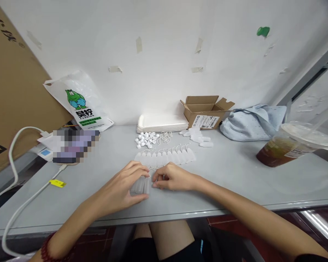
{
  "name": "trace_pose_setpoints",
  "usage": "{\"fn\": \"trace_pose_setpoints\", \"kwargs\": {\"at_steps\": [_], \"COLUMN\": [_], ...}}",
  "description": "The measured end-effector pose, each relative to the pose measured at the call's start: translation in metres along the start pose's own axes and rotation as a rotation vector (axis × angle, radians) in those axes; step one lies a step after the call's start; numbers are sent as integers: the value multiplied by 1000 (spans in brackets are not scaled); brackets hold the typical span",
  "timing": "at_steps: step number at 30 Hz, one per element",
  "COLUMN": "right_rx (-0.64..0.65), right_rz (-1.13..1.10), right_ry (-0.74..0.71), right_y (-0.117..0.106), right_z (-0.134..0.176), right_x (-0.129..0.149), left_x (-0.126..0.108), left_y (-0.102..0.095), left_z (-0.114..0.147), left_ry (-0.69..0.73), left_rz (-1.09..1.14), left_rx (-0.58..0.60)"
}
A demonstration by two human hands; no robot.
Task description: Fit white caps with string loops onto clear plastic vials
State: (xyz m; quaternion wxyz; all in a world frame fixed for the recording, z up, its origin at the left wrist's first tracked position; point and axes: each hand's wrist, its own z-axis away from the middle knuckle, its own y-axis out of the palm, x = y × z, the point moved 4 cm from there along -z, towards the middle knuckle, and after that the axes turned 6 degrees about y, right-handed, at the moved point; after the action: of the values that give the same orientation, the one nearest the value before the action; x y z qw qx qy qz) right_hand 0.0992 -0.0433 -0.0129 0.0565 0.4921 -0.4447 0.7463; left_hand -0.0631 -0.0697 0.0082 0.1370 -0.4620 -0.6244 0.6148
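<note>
My left hand [127,182] curls around several clear plastic tubes [139,185] lying side by side on the grey table. Its fingers are at their far ends and its thumb at the near ends. Just right of them, my right hand [175,177] has its fingers bent together in a pinch near the tabletop; whatever they hold is hidden. Beyond both hands runs a row of translucent white tubes [166,157] with thin cord loops at their far ends. Behind that row are a pile of small white caps [146,139] and some loose cord loops [165,137].
More translucent tubes [200,138] lie before an open cardboard box [203,112]. Beside it are stacked white trays [162,123] and a light-blue cloth bag [253,122]. A drink cup [284,149] stands right; a phone [76,145] with a white cable [30,200] lies left.
</note>
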Motion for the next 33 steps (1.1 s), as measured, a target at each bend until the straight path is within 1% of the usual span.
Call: {"fn": "trace_pose_setpoints", "kwargs": {"at_steps": [3,5,8,9,11,13,15,16,17,19,20,21,23,25,29,33], "right_rx": [-25,-42,-69,-96,-207,-362,-524,-608,-708,-898,-964,-996,-989,-949,-861,-779], "right_rz": [-3,-53,-255,-329,-420,-444,-401,-346,-256,1,129,238,429,551,671,747], "right_ry": [-36,-35,23,41,62,73,82,100,108,126,145,171,224,275,356,452], "right_y": [-3,-8,-22,-29,-45,-65,-85,-95,-105,-123,-130,-135,-141,-143,-142,-139], "right_z": [1,1,0,0,0,1,2,4,6,11,14,15,17,16,15,14], "right_x": [1,1,-4,-6,-12,-22,-35,-42,-49,-62,-68,-73,-83,-91,-96,-94], "left_x": [4,7,13,15,21,25,28,30,32,36,39,43,50,60,76,85], "left_y": [0,-1,-5,-6,-9,-13,-16,-18,-19,-22,-22,-22,-20,-15,-3,5], "left_z": [3,4,2,0,-6,-15,-29,-36,-45,-63,-72,-81,-100,-116,-136,-144], "left_ry": [-20,-33,-80,-110,-171,-207,-208,-204,-199,-197,-196,-198,-191,-194,-206,-192], "left_rz": [1,2,2,7,28,41,33,24,15,-8,-28,-53,-113,-165,-223,-273], "left_rx": [-9,-35,-125,-158,-210,-236,-243,-241,-236,-224,-215,-201,-171,-138,-144,-144]}}
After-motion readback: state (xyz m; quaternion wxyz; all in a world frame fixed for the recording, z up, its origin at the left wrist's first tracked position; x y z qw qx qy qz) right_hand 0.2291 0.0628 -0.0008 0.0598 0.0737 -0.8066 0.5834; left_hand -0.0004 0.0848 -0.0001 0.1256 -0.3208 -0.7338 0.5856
